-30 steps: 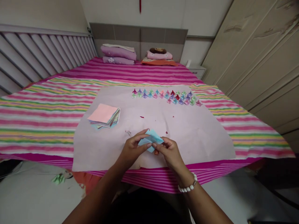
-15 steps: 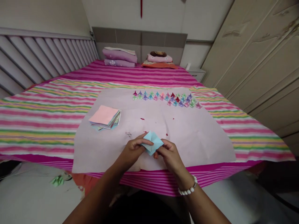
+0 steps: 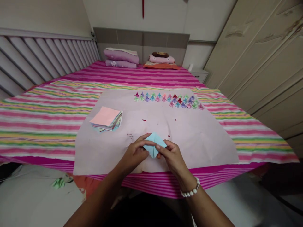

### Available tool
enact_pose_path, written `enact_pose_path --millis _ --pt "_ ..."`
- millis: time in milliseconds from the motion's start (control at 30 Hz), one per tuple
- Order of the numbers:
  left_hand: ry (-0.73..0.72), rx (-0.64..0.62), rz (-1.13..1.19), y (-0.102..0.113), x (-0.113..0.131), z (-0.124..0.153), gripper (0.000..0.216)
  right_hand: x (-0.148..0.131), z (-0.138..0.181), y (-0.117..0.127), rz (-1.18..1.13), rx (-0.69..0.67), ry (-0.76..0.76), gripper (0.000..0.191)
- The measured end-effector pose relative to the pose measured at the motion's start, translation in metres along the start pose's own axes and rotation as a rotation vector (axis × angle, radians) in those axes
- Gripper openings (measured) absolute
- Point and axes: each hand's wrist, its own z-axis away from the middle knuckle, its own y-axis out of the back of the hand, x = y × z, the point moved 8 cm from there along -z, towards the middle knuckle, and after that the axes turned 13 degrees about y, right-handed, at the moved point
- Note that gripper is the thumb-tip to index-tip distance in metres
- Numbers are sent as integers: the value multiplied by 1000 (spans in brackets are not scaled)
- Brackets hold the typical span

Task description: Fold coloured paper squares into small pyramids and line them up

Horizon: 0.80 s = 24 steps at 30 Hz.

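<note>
A light blue folded paper is pinched between both hands just above the pale pink sheet spread on the bed. My left hand grips its left side with thumb and fingers closed. Closed on its right side is my right hand, which wears a white bead bracelet at the wrist. A stack of coloured square papers, pink on top, lies to the left. Several small folded paper shapes in mixed colours sit in rows at the far edge of the sheet.
The bed has a pink, green and yellow striped cover. Folded pillows and bedding lie at the headboard. A wardrobe stands to the right. A green paper scrap lies on the floor at the lower left.
The blue paper has been pressed narrower between my fingers and turned slightly. Both hands stay in about the same place near the front edge of the sheet.
</note>
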Motion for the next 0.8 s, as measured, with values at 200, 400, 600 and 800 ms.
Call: enact_pose_path --millis 200,400,600,800 --pt "76 106 96 9 -3 -5 19 -3 0 2 49 18 19 25" --pt "114 106 164 10 -4 -5 24 -3 0 7 95 38 30 23" --pt "35 90 30 7 3 -4 12 -2 -1 6 73 29 33 24" --pt "33 147 -52 9 -5 -3 26 -4 -2 5 53 39 39 24"
